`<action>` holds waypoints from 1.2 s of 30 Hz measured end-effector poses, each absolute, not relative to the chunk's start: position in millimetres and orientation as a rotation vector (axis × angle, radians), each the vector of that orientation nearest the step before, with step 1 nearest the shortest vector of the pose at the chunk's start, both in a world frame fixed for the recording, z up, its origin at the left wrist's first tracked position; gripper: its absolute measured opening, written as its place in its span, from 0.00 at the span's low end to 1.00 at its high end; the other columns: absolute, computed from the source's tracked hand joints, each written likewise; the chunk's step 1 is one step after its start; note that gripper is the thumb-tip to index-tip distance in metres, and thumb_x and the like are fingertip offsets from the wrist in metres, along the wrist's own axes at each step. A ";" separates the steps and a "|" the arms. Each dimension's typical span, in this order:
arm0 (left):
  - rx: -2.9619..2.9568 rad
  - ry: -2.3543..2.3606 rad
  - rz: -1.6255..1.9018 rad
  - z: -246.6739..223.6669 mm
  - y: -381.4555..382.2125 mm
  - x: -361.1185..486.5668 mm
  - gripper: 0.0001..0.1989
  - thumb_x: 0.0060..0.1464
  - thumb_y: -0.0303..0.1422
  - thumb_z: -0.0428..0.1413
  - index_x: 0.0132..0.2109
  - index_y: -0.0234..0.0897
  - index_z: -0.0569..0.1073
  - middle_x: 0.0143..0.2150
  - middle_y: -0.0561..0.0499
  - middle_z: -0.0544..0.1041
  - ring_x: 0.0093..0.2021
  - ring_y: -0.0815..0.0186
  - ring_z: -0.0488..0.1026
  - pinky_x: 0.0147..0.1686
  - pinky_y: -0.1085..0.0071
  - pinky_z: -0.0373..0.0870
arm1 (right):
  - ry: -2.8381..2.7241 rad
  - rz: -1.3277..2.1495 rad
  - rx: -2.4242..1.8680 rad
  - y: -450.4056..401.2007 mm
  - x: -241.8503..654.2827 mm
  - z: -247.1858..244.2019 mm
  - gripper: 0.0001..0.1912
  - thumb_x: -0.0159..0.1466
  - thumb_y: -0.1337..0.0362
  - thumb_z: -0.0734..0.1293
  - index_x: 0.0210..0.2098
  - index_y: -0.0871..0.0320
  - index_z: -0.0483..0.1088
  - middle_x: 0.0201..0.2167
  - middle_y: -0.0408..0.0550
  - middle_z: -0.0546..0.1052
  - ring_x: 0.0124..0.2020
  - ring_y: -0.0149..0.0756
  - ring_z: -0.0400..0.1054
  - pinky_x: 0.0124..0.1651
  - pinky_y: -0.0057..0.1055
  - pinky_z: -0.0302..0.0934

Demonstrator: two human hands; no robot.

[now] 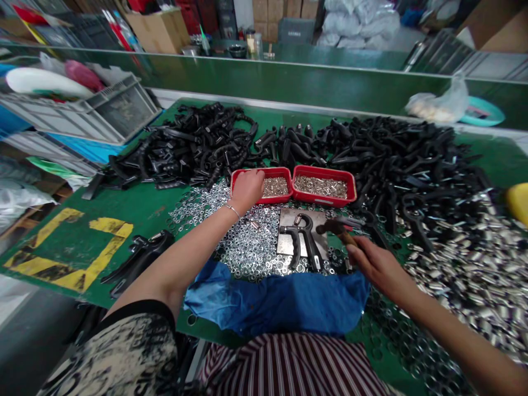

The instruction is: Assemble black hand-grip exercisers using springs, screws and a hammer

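Note:
My left hand (248, 186) reaches into the left red tray (281, 200), which holds small metal pins (275, 187). Its fingers curl downward, and whatever is between them is hidden. In my right hand (367, 258) is a hammer (336, 226), gripped by its wooden handle, its head just right of a black hand gripper (307, 242). That hand gripper lies on a square metal plate (285, 245), its curved top facing away from me and its two handles toward me. A second red tray (324, 202) of similar pins stands beside the first.
Black handles (198, 143) are heaped at the back left, more (383, 148) at the back right. Loose metal rings (247, 242) spread left of the plate; metal cylinders (474, 275) pile up at right. A blue cloth (276, 305) lies along the front. Assembled hand grippers (142, 258) rest at left.

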State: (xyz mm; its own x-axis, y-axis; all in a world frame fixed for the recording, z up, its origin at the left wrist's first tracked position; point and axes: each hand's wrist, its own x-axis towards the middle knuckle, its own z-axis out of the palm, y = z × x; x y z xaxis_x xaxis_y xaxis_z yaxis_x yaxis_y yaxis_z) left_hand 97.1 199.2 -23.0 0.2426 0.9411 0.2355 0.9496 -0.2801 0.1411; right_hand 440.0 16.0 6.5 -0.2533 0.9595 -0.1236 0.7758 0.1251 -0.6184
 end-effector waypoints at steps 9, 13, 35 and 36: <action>-2.578 -2.160 -1.544 -11.1 150.8 105.8 0.03 0.57 0.29 0.55 0.38 0.37 0.73 0.33 0.49 0.79 0.30 0.68 0.75 0.34 0.68 0.71 | -2.390 0.787 -1.617 51.4 391.5 3.0 0.17 0.73 0.50 0.54 0.41 0.54 0.68 0.31 0.50 0.77 0.30 0.43 0.73 0.32 0.34 0.62; -2.760 -2.410 -1.807 -17.8 128.2 104.3 0.04 0.58 0.31 0.52 0.39 0.38 0.71 0.32 0.49 0.80 0.21 0.72 0.70 0.24 0.70 0.68 | -2.196 0.646 -1.671 52.5 399.9 -4.3 0.18 0.73 0.51 0.53 0.44 0.55 0.67 0.32 0.52 0.78 0.31 0.43 0.73 0.34 0.35 0.62; -2.944 -1.594 -0.644 -43.7 135.4 172.3 0.13 0.67 0.36 0.52 0.42 0.36 0.80 0.42 0.45 0.77 0.45 0.57 0.73 0.47 0.60 0.71 | -2.016 0.960 -1.685 40.9 420.8 -36.2 0.16 0.72 0.50 0.57 0.39 0.54 0.67 0.30 0.47 0.78 0.31 0.41 0.73 0.34 0.33 0.60; -2.943 -1.587 -0.636 -46.1 136.4 173.2 0.13 0.68 0.36 0.52 0.42 0.36 0.80 0.42 0.45 0.77 0.45 0.57 0.72 0.47 0.60 0.71 | -1.960 0.972 -1.693 38.9 423.4 -37.7 0.17 0.72 0.50 0.57 0.40 0.54 0.68 0.29 0.46 0.78 0.30 0.40 0.72 0.34 0.33 0.60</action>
